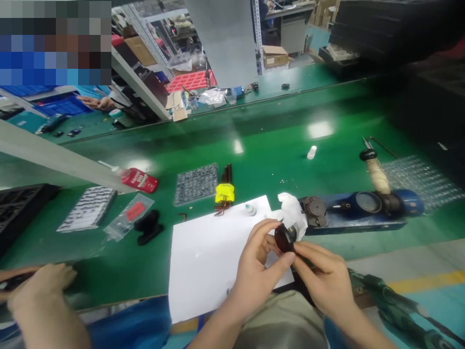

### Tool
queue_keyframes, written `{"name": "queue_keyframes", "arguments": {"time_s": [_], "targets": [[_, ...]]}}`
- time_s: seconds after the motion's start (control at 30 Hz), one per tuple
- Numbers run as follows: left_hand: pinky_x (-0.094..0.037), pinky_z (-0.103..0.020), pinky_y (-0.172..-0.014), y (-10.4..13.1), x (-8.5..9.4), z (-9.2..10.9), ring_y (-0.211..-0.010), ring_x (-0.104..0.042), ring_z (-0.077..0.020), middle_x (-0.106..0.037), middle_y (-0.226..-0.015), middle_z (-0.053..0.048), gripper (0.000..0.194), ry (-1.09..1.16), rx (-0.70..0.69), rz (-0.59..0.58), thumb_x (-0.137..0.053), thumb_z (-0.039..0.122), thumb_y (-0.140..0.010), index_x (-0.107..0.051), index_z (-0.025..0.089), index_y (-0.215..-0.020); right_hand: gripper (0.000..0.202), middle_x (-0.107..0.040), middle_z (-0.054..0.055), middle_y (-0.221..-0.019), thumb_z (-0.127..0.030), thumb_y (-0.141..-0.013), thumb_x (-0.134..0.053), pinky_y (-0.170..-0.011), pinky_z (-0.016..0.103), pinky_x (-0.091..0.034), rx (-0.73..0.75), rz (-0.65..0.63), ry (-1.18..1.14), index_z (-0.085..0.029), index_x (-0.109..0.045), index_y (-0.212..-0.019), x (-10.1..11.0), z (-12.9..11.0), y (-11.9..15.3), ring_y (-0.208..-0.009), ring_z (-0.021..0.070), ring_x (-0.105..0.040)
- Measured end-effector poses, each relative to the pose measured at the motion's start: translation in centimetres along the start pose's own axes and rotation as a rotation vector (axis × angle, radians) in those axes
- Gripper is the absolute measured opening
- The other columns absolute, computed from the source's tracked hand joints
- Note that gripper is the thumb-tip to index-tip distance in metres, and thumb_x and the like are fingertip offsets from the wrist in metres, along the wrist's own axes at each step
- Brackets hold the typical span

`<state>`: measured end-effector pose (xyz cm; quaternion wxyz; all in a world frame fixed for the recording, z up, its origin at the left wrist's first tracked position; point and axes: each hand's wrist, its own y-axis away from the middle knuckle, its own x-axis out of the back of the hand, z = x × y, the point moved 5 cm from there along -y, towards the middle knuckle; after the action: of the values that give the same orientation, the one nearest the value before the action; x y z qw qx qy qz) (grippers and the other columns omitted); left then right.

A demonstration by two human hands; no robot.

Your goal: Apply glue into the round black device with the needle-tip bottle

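Observation:
Both my hands meet around a small dark round part (284,238) above the right edge of a white paper sheet (207,257). My left hand (259,259) grips its left side and lower edge between thumb and fingers. The fingertips of my right hand (321,269) pinch it from the lower right. Just behind the part lies crumpled white tissue (290,208), touching a blue metal tool (352,213). A small white bottle (250,209) stands on the sheet near its top edge.
A yellow hex key holder (224,193), a tray of small parts (196,183), a red bottle (140,180) and black pieces (148,227) lie on the green table (261,160). Another person's hand (43,286) is at the lower left. A white cap (311,152) sits farther back.

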<state>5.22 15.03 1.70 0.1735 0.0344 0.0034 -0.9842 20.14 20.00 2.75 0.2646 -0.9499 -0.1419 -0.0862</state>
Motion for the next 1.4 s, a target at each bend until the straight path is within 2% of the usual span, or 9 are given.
{"name": "queue_keyframes", "arguments": {"time_s": [0.17,0.23,0.33,0.47,0.57,0.67,0.83,1.03,1.4], "targets": [[-0.058,-0.026,-0.082,-1.4,-1.0,-0.3,-0.086,-0.066,-0.0139,-0.070,-0.108,-0.006,0.055,0.028,0.102,-0.016,-0.092,0.031,-0.082,-0.068,0.023,-0.130,0.013,-0.080,-0.002,-0.087,-0.013,-0.095,-0.069,-0.072,0.014,-0.064,-0.103,0.101,0.034,-0.023,-0.072,-0.102,0.9,0.5,-0.4,-0.072,0.0131,-0.079],[-0.057,-0.026,-0.080,-1.8,-0.9,-0.6,-0.083,-0.067,-0.0148,-0.070,-0.091,-0.003,0.058,0.019,0.157,0.001,-0.093,0.033,-0.080,-0.067,0.021,-0.130,0.021,-0.080,-0.004,-0.086,-0.016,-0.096,-0.070,-0.069,0.012,-0.062,-0.199,0.068,-0.039,-0.025,-0.064,-0.113,0.9,1.2,-0.2,-0.072,0.0115,-0.078],[-0.059,-0.028,-0.079,-2.4,-0.1,-0.4,-0.081,-0.069,-0.0167,-0.072,-0.086,-0.003,0.060,-0.088,0.137,0.053,-0.090,0.038,-0.082,-0.067,0.019,-0.133,0.030,-0.080,-0.003,-0.091,-0.019,-0.100,-0.066,-0.078,0.013,-0.061,-0.272,0.022,-0.106,-0.027,-0.056,-0.127,1.7,2.3,0.7,-0.081,0.0101,-0.079],[-0.063,-0.033,-0.083,-3.7,0.7,1.5,-0.083,-0.073,-0.0189,-0.075,-0.091,-0.002,0.051,-0.555,-0.040,0.068,-0.084,0.032,-0.088,-0.066,0.024,-0.135,0.021,-0.077,-0.003,-0.084,-0.022,-0.102,-0.066,-0.079,0.015,-0.061,-0.297,0.054,-0.040,-0.026,-0.062,-0.122,4.4,3.9,1.9,-0.076,0.0107,-0.077],[-0.064,-0.036,-0.088,-5.0,-0.2,3.6,-0.090,-0.075,-0.0201,-0.079,-0.111,-0.005,0.045,-0.869,-0.253,-0.070,-0.082,0.028,-0.091,-0.066,0.025,-0.133,0.009,-0.076,-0.003,-0.082,-0.023,-0.103,-0.066,-0.070,0.013,-0.059,-0.273,0.017,0.002,-0.026,-0.067,-0.111,6.0,4.4,1.8,-0.070,0.0106,-0.075],[-0.062,-0.038,-0.094,-6.1,-1.8,5.1,-0.105,-0.075,-0.0242,-0.077,-0.123,-0.010,0.041,-0.991,-0.456,-0.218,-0.080,0.028,-0.094,-0.065,0.023,-0.132,0.005,-0.077,-0.004,-0.083,-0.023,-0.102,-0.066,-0.067,0.013,-0.059,-0.238,-0.061,0.047,-0.027,-0.070,-0.100,6.8,4.4,1.2,-0.068,0.0104,-0.074],[-0.057,-0.040,-0.092,-7.5,-4.1,5.5,-0.103,-0.070,-0.0259,-0.077,-0.118,-0.010,0.040,-1.041,-0.510,-0.353,-0.079,0.030,-0.095,-0.062,0.022,-0.130,0.009,-0.079,-0.002,-0.087,-0.024,-0.103,-0.064,-0.064,0.016,-0.060,-0.186,-0.137,0.061,-0.026,-0.072,-0.099,7.5,4.5,1.2,-0.068,0.0130,-0.075],[-0.054,-0.040,-0.092,-8.0,-5.8,5.2,-0.102,-0.067,-0.0252,-0.075,-0.118,-0.010,0.040,-0.995,-0.497,-0.351,-0.079,0.029,-0.096,-0.061,0.022,-0.130,0.011,-0.078,-0.003,-0.088,-0.023,-0.104,-0.061,-0.066,0.017,-0.060,-0.163,-0.196,0.038,-0.026,-0.070,-0.101,7.7,4.9,1.2,-0.071,0.0129,-0.076],[-0.054,-0.038,-0.094,-8.5,-6.7,4.8,-0.107,-0.064,-0.0250,-0.071,-0.119,-0.010,0.043,-0.992,-0.461,-0.374,-0.079,0.029,-0.096,-0.062,0.021,-0.134,0.013,-0.073,-0.006,-0.084,-0.019,-0.107,-0.057,-0.064,0.020,-0.055,-0.161,-0.284,0.014,-0.027,-0.068,-0.106,7.3,5.1,1.1,-0.070,0.0102,-0.071]]}}
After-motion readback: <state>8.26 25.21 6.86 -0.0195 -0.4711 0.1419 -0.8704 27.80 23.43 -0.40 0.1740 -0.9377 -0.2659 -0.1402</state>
